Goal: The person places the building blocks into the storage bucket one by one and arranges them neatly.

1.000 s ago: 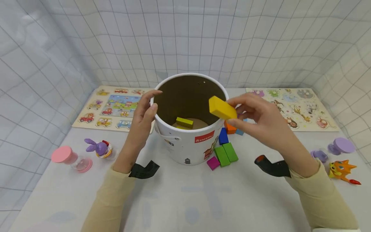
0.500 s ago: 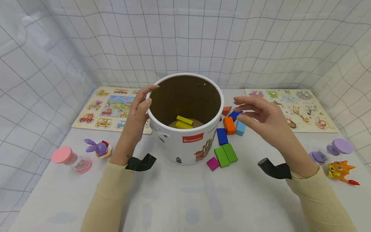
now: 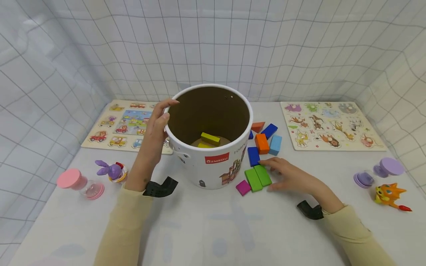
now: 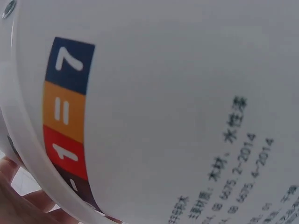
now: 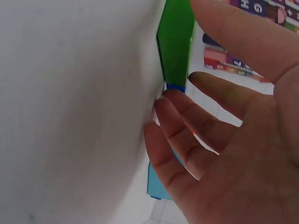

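Observation:
A white bucket (image 3: 196, 168) with a red label stands upright in the middle of the table. At its left rim my left hand (image 3: 151, 138) holds on, fingertips bent over the edge and thumb just beside it. Inside, on the bottom, lie a yellow block (image 3: 210, 138) and another yellow piece (image 3: 204, 145). To the right of the bucket my right hand (image 3: 291, 176) spreads thumb and fingers around the right end of a green block (image 3: 263, 175). In the right wrist view, that green block (image 5: 176, 42) shows between thumb and fingers. A second green block (image 3: 253, 180) lies alongside.
Near the bucket lie a magenta block (image 3: 243, 187), blue block (image 3: 253, 156), orange block (image 3: 262, 143) and light blue block (image 3: 275, 145). Puzzle boards stand behind, left (image 3: 87, 142) and right (image 3: 307, 145). Small toys include a purple rabbit (image 3: 114, 171) and an orange figure (image 3: 388, 194).
My right hand let go of a yellow block into the bucket, then came down to the green blocks. The bucket has shifted slightly left and turned, with my left hand still on its rim.

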Action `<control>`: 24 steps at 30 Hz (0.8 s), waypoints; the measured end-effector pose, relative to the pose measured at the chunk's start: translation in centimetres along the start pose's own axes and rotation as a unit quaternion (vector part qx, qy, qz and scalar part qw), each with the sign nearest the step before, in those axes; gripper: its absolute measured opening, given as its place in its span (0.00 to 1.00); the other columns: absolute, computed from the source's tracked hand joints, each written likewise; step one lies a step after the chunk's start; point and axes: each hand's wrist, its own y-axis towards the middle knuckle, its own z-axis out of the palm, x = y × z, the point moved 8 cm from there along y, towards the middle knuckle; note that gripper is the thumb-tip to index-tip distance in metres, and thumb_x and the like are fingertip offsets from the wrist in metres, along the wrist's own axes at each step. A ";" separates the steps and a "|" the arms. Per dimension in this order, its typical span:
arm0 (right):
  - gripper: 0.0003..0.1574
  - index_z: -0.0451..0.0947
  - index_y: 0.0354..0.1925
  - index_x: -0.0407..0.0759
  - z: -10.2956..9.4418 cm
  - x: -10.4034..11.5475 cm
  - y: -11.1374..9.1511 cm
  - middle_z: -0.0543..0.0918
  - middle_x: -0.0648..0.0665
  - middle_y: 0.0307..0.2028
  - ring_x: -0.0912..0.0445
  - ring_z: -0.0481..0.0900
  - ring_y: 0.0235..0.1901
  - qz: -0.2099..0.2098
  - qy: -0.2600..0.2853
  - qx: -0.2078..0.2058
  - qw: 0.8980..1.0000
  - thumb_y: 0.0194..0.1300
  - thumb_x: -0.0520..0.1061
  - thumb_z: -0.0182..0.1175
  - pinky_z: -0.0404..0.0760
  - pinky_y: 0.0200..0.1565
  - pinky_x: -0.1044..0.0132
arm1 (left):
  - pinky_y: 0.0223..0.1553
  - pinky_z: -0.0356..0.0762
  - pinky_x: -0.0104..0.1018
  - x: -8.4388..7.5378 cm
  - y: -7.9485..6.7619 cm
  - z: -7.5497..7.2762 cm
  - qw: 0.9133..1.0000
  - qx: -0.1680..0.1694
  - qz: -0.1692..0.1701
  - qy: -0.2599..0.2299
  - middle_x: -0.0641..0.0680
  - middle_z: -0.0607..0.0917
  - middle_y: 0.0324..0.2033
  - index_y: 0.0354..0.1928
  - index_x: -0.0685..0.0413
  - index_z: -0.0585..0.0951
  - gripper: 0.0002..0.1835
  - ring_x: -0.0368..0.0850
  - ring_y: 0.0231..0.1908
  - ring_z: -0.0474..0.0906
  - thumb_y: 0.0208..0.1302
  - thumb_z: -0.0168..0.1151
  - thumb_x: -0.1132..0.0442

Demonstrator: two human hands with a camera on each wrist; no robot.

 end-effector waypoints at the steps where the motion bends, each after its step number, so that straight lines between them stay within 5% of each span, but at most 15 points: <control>1: 0.44 0.60 0.62 0.46 0.2 0.0 0.1 0.67 0.43 0.55 0.51 0.66 0.49 0.001 -0.005 0.000 1.000 0.48 0.50 0.67 0.71 0.49 0.53 | 0.52 0.62 0.57 0.0 -0.2 -0.1 1.000 -0.006 0.001 0.007 0.49 0.63 0.59 0.56 0.46 0.68 0.20 0.52 0.54 0.62 0.63 0.38 0.57; 11: 0.40 0.65 0.57 0.49 0.3 -0.2 0.1 0.69 0.48 0.52 0.54 0.66 0.48 0.014 -0.028 -0.017 0.999 0.46 0.49 0.68 0.70 0.51 0.55 | 0.50 0.66 0.56 -0.5 -0.8 -0.5 0.997 -0.047 0.028 0.048 0.50 0.63 0.59 0.56 0.47 0.67 0.20 0.54 0.55 0.62 0.63 0.37 0.57; 17: 0.38 0.64 0.56 0.51 -2.5 0.8 -0.6 0.69 0.54 0.47 0.59 0.68 0.43 -0.021 0.050 -0.041 0.998 0.47 0.51 0.67 0.74 0.43 0.62 | 0.51 0.63 0.59 -0.2 -0.8 -0.2 0.998 -0.049 0.028 0.036 0.48 0.63 0.59 0.57 0.48 0.67 0.20 0.53 0.56 0.61 0.62 0.37 0.58; 20: 0.37 0.62 0.58 0.46 -5.7 4.0 -0.8 0.68 0.50 0.51 0.57 0.67 0.46 -0.095 0.127 -0.074 0.985 0.51 0.41 0.64 0.73 0.46 0.67 | 0.51 0.62 0.59 -0.2 -0.8 -0.2 0.997 -0.050 0.028 0.046 0.47 0.63 0.59 0.57 0.47 0.66 0.21 0.52 0.56 0.60 0.62 0.37 0.57; 24: 0.37 0.59 0.60 0.37 -9.8 9.8 0.1 0.66 0.42 0.55 0.50 0.68 0.49 -0.188 0.224 -0.116 0.949 0.52 0.30 0.59 0.71 0.49 0.69 | 0.52 0.62 0.59 -0.1 -0.8 -0.3 0.997 -0.050 0.025 0.052 0.47 0.62 0.59 0.58 0.47 0.65 0.21 0.53 0.56 0.60 0.62 0.36 0.56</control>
